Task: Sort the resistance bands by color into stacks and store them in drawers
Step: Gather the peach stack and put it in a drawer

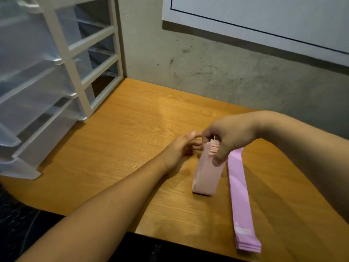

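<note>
My right grip (pixel 228 138) is clamped on the top end of a stack of pale pink flat rubber resistance bands (pixel 206 173), thumb on the near side and fingers curled over the far side, so the layered edges show between them. The stack stands nearly upright, leaning a little to the left, with its lower end down at the wooden counter (pixel 132 138); blur keeps me from telling whether it rests there. My left grip (pixel 179 150) is released, its fingers stretched out toward the upper part of the pink stack from the left, and I cannot tell whether they touch it.

Just to the right of the pink stack, a stack of lilac flat resistance bands (pixel 239 195) lies flat on the counter, running toward the near edge.

At the far left stands a white-framed drawer unit with translucent plastic drawers (pixel 62 53), several pulled out. Behind the counter is a grey concrete wall (pixel 207 72) with a white board (pixel 264 12) on it.
</note>
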